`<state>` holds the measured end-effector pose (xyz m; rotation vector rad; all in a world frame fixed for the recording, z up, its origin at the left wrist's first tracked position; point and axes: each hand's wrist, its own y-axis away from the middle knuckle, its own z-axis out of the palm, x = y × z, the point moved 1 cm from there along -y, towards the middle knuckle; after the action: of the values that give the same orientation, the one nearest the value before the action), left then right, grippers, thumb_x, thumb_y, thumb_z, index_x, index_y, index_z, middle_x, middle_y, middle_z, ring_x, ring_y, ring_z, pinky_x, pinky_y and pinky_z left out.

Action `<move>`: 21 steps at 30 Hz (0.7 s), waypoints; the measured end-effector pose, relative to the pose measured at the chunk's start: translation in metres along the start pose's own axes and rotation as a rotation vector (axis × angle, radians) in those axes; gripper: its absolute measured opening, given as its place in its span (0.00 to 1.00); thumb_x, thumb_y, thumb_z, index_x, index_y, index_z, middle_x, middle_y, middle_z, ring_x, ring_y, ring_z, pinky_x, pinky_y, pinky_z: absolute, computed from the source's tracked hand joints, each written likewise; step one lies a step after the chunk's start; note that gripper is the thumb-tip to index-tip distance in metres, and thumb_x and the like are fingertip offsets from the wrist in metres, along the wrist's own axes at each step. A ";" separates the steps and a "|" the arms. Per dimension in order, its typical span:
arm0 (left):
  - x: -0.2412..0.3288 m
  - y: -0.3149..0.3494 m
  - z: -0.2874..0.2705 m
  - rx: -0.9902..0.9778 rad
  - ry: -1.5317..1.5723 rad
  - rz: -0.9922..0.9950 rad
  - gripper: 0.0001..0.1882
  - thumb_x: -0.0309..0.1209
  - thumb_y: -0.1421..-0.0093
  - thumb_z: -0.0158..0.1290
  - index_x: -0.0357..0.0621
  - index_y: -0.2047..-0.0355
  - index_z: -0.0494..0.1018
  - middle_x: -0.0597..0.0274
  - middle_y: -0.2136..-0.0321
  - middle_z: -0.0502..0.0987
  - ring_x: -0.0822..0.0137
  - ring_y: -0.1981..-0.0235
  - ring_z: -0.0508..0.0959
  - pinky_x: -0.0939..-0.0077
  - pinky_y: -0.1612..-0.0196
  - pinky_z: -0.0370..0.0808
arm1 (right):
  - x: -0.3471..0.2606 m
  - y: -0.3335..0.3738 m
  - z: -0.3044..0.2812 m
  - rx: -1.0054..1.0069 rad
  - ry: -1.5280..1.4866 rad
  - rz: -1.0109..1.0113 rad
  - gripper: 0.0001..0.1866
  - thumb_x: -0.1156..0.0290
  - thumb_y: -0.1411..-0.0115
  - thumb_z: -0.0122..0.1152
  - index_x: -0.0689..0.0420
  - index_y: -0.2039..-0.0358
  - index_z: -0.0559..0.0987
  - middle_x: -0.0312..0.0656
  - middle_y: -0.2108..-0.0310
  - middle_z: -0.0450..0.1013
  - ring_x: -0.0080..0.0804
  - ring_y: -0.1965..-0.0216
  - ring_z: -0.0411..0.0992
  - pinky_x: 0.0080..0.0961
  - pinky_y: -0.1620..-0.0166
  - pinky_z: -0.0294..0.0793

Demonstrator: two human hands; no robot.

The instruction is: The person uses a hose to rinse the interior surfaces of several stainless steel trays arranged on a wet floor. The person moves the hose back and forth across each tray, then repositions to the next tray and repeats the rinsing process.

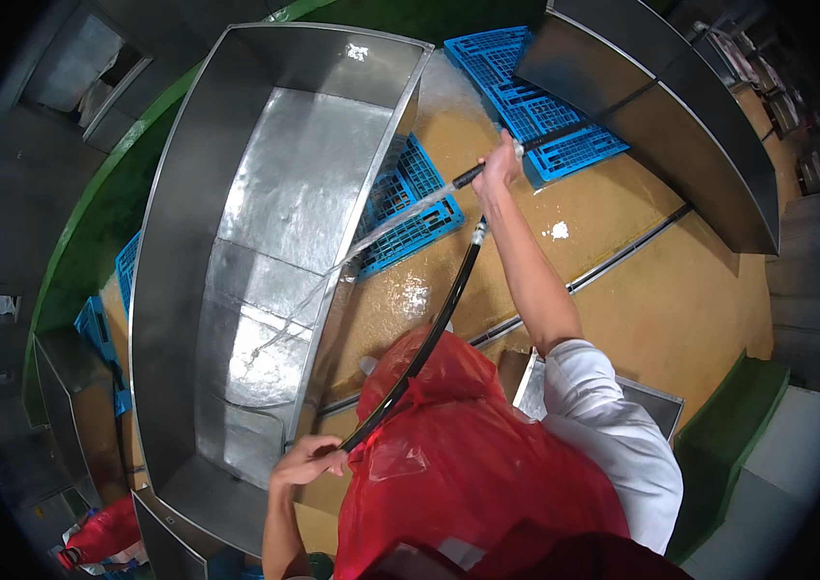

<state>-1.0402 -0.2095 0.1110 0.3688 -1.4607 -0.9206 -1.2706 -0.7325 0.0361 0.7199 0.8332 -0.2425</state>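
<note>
My right hand (501,166) is closed around a spray nozzle (469,176) with a black tip, held out in front of me. A jet of water (400,220) leaves the tip toward the left and crosses the near rim of a large stainless steel tub (299,145). Thin streams fall onto the tub's wet, shiny floor. From below the right hand a black hose (444,314) curves down past my red apron (468,454). My left hand (307,460) grips this hose low down, beside the tub's near end. The nozzle's trigger is hidden by my fingers.
Blue plastic pallets (502,82) lie on the wet tan floor (622,213), one partly under the tub. Another steel tub (680,135) stands at the upper right. A drain channel (622,253) crosses the floor. Someone in red (105,534) is at the lower left.
</note>
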 end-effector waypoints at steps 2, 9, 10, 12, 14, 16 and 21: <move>-0.019 -0.021 -0.005 -0.094 -0.109 0.128 0.11 0.28 0.38 0.52 0.39 0.56 0.74 0.69 0.77 0.72 0.78 0.77 0.72 0.81 0.72 0.70 | -0.015 0.011 0.015 -0.043 0.016 -0.042 0.15 0.65 0.42 0.61 0.53 0.77 0.65 0.31 0.86 0.55 0.23 0.88 0.55 0.22 0.85 0.58; 0.146 -0.224 0.040 -0.036 0.137 0.228 0.28 0.35 0.32 0.44 0.48 0.34 0.53 0.69 0.76 0.71 0.81 0.79 0.67 0.84 0.79 0.65 | -0.054 0.025 0.023 -0.174 0.070 -0.065 0.13 0.64 0.39 0.59 0.55 0.74 0.66 0.32 0.82 0.60 0.22 0.85 0.58 0.23 0.81 0.59; 0.146 -0.228 0.039 0.018 0.062 0.267 0.27 0.36 0.32 0.44 0.48 0.35 0.55 0.69 0.77 0.70 0.80 0.79 0.67 0.83 0.77 0.66 | -0.057 0.024 0.020 -0.163 0.078 -0.069 0.13 0.63 0.39 0.59 0.54 0.73 0.66 0.32 0.82 0.59 0.22 0.85 0.58 0.23 0.81 0.59; 0.126 -0.220 0.036 0.129 -0.078 0.325 0.25 0.38 0.32 0.44 0.50 0.36 0.59 0.68 0.79 0.68 0.78 0.78 0.67 0.81 0.73 0.68 | -0.058 0.011 0.013 -0.173 0.073 -0.090 0.13 0.63 0.38 0.58 0.53 0.74 0.66 0.31 0.84 0.58 0.21 0.86 0.57 0.24 0.82 0.58; 0.110 -0.195 0.029 0.292 -0.049 0.270 0.23 0.38 0.32 0.44 0.51 0.38 0.62 0.70 0.80 0.66 0.79 0.78 0.65 0.82 0.72 0.66 | -0.060 -0.020 0.001 -0.150 0.092 -0.129 0.12 0.64 0.39 0.59 0.56 0.71 0.69 0.34 0.82 0.62 0.24 0.86 0.60 0.25 0.83 0.61; 0.113 -0.176 0.018 0.390 -0.052 0.243 0.22 0.38 0.32 0.44 0.52 0.38 0.64 0.72 0.81 0.64 0.79 0.78 0.64 0.82 0.72 0.66 | -0.058 -0.023 -0.003 -0.153 0.143 -0.131 0.12 0.64 0.39 0.59 0.58 0.69 0.70 0.37 0.81 0.65 0.26 0.87 0.61 0.26 0.83 0.63; 0.132 -0.147 0.032 0.415 -0.124 0.256 0.22 0.37 0.32 0.43 0.53 0.38 0.63 0.72 0.82 0.64 0.79 0.79 0.64 0.81 0.73 0.66 | -0.041 -0.035 -0.003 -0.076 0.147 -0.193 0.12 0.64 0.39 0.59 0.58 0.72 0.71 0.37 0.82 0.65 0.26 0.88 0.62 0.27 0.84 0.62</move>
<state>-1.1340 -0.3857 0.0996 0.4205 -1.7694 -0.4373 -1.3157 -0.7592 0.0485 0.5914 1.0479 -0.3317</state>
